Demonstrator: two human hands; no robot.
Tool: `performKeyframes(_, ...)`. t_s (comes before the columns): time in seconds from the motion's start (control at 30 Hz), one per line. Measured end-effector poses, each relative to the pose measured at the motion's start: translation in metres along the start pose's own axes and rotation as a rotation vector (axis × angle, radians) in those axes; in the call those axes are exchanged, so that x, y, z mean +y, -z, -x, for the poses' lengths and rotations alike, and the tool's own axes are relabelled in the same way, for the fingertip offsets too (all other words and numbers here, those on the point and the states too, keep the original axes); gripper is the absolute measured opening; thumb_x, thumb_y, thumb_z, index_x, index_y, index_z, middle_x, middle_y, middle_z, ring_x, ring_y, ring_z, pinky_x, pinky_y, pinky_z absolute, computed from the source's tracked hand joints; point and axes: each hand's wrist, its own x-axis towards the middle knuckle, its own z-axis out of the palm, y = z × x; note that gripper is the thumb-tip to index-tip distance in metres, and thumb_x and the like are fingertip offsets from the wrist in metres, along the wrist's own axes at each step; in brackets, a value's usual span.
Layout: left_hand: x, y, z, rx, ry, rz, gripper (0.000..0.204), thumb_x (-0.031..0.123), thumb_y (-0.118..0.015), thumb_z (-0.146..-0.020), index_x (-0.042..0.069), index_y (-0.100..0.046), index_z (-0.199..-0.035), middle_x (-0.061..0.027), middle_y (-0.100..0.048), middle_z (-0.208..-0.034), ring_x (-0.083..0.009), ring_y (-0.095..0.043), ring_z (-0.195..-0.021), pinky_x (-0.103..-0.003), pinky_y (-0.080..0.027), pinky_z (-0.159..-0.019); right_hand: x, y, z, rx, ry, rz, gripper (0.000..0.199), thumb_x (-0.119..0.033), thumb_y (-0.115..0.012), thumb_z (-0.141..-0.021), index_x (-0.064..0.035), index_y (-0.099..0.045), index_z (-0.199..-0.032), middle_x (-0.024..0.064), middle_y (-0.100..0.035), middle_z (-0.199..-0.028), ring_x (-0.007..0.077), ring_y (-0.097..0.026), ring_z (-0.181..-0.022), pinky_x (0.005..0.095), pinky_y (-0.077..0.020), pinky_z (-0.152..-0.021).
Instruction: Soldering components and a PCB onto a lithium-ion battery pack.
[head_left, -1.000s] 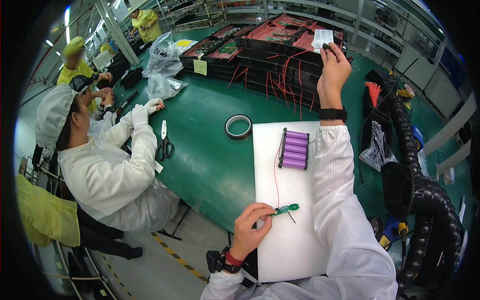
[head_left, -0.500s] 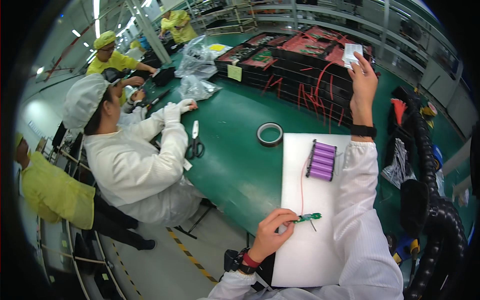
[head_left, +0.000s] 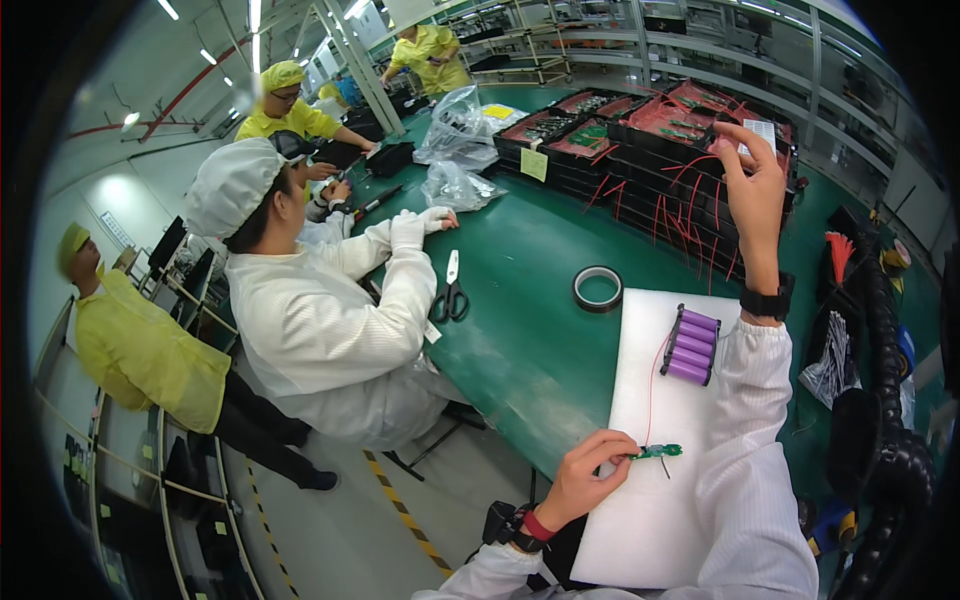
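My left hand [head_left: 590,478] pinches the left end of a small green circuit board [head_left: 662,451] over a white foam sheet [head_left: 640,545]. A thin red wire runs from the board up to a purple battery pack [head_left: 692,346] lying on the foam, and a short dark lead hangs below the board. My right hand [head_left: 755,180] is raised at the stacked black trays [head_left: 640,150], thumb and fingers curled together. Something small and dark shows at its fingertips, too unclear to name. Just behind those fingers is a white printed sheet [head_left: 760,133].
A roll of black tape [head_left: 598,289] and scissors [head_left: 452,290] lie on the green table [head_left: 520,370]. A co-worker in white [head_left: 320,300] sits at the left. Clear plastic bags [head_left: 457,140] lie beyond. Cable ties [head_left: 828,355] and a black jointed arm [head_left: 880,400] stand right.
My right hand has moved left from the white sheet, and its fingers have curled in. The left hand keeps its pinch on the circuit board. The whole view has shifted.
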Motion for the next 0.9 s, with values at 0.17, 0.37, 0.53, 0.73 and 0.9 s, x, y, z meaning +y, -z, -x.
performKeyframes(0.17, 0.001, 0.001, -0.001, 0.009, 0.001, -0.005, 0.024, -0.011, -0.069, -0.082, 0.0, -0.073, -0.104, -0.0085, -0.069, -0.109, -0.014, -0.069, -0.081, -0.026, -0.055, -0.074, -0.044, -0.001, 0.008, -0.325, -0.058, -0.125, 0.021, -0.018, -0.066, -0.097, -0.0043, -0.075, -0.11, 0.0027, -0.073, -0.093, 0.0085, -0.064, -0.083, 0.0243, -0.0484, -0.073)
performKeyframes(0.37, -0.001, 0.001, 0.001, -0.002, -0.01, 0.038, 0.025, -0.01, -0.069, -0.083, 0.0, -0.072, -0.105, -0.0082, -0.069, -0.108, -0.0134, -0.068, -0.082, -0.026, -0.055, -0.075, -0.124, 0.027, 0.028, -0.794, 0.061, -0.513, 0.016, -0.012, -0.065, -0.096, 0.0037, -0.068, -0.094, 0.0056, -0.07, -0.093, 0.0098, -0.061, -0.081, 0.0259, -0.0485, -0.073)
performKeyframes(0.53, 0.003, -0.001, 0.004, -0.001, -0.016, 0.015, 0.025, -0.01, -0.068, -0.084, 0.001, -0.071, -0.106, -0.0075, -0.068, -0.107, -0.0141, -0.067, -0.081, -0.026, -0.055, -0.071, -0.165, 0.056, 0.029, -1.335, 0.542, -0.905, 0.017, -0.011, -0.084, -0.079, -0.0011, -0.072, -0.088, 0.0123, -0.072, -0.086, 0.0262, -0.069, -0.075, 0.0312, -0.0516, -0.062)
performKeyframes(0.73, 0.0, 0.0, 0.004, -0.007, -0.004, 0.03, 0.028, -0.011, -0.07, -0.082, 0.001, -0.071, -0.107, -0.0104, -0.07, -0.11, -0.016, -0.069, -0.084, -0.026, -0.056, -0.076, -0.21, 0.081, 0.077, -1.287, 0.614, -1.429, 0.021, -0.015, -0.073, -0.08, 0.0021, -0.066, -0.071, 0.0113, -0.055, -0.06, 0.0222, -0.054, -0.054, 0.0339, -0.0403, -0.051)
performKeyframes(0.9, 0.002, 0.001, 0.001, 0.002, 0.005, 0.015, 0.026, -0.013, -0.069, -0.082, -0.001, -0.073, -0.104, -0.0111, -0.07, -0.109, -0.0166, -0.07, -0.085, -0.027, -0.057, -0.074, -0.205, 0.095, 0.066, -1.518, 0.762, -1.355, 0.025, 0.001, -0.053, -0.09, 0.0007, -0.058, -0.065, 0.0168, -0.059, -0.074, 0.0369, -0.065, -0.078, 0.0444, -0.055, -0.076)
